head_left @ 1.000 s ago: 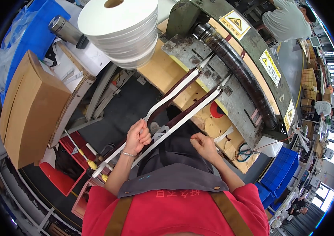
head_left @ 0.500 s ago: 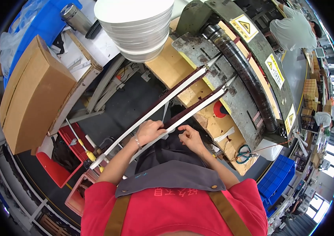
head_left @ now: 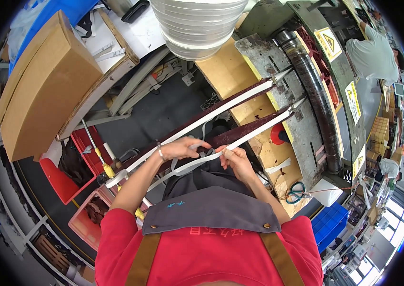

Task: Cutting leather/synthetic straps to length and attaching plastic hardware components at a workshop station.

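Two long white strips run down from a machine toward the lower left, each beside a dark-red strip. My right hand (head_left: 236, 161) is closed in a pinch on the nearer white strip (head_left: 258, 131). Beyond the pinch this strip droops in a loose bend toward the lower left. My left hand (head_left: 183, 148) is closed, thumb and fingers together by a thin pale tape that loops up between the strips; its exact grip is hard to make out. The farther white strip (head_left: 221, 108) passes behind my left hand. The nearer dark-red strip (head_left: 247, 130) lies just past my fingertips.
A green machine with a dark roller (head_left: 314, 95) and warning labels stands at right, over a wooden tray (head_left: 216, 71). Scissors (head_left: 296, 192) lie on the tray's near end. A stack of white rolls (head_left: 197, 28), a cardboard box (head_left: 44, 90) and red bins (head_left: 59, 181) are around me.
My right hand has moved onto the nearer white strip, which now bends away from its dark-red strip. My left hand has shifted slightly up. The whole view has shifted a little.
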{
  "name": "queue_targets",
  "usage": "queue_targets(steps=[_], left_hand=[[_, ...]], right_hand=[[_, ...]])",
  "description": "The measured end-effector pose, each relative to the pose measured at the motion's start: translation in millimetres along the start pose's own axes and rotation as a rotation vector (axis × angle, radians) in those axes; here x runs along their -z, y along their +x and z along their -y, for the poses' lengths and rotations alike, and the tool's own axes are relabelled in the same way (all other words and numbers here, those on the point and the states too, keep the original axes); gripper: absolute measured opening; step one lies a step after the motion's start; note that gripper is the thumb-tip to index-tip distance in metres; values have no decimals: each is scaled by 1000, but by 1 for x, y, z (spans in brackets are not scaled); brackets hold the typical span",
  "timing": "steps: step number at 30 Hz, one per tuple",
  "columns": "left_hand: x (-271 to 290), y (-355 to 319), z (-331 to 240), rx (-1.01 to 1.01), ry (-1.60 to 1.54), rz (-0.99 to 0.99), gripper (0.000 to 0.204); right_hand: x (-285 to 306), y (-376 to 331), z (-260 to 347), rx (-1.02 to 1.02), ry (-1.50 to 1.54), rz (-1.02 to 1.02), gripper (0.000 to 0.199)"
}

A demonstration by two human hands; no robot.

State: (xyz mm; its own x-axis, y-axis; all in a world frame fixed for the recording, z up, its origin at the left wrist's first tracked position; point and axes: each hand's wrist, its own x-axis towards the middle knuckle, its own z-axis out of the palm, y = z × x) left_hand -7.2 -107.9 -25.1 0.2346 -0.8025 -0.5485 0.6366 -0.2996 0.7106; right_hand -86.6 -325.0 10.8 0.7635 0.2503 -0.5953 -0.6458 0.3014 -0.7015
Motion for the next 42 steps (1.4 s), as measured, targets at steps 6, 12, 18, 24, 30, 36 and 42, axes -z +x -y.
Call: queue_targets(steps=[6, 12, 18, 24, 30, 36, 42], left_hand=[[2, 33, 43, -25, 175, 237, 33], [17, -4, 22, 48, 306, -99, 23], [18, -64, 13, -60, 116, -317, 24], [-11, -154, 21, -292, 221, -803, 38], [-76, -215, 33, -882, -689, -1311, 24], [-138, -213, -14, -1042, 397, -1082, 40], [-152, -200, -58, -1353, -200, -658, 32]], right_hand=[[1, 11, 22, -125, -24, 181, 24], [8, 6, 12, -56, 58, 295, 20], [-2, -3, -8, -117, 86, -50, 24], [-6, 5, -18, -84, 11, -164, 30], [-17, -32, 5, -89, -814, -167, 45], [-121, -44, 62, 1082, -1109, 260, 88], [-186, -49, 11, 766, -635, 770, 72]])
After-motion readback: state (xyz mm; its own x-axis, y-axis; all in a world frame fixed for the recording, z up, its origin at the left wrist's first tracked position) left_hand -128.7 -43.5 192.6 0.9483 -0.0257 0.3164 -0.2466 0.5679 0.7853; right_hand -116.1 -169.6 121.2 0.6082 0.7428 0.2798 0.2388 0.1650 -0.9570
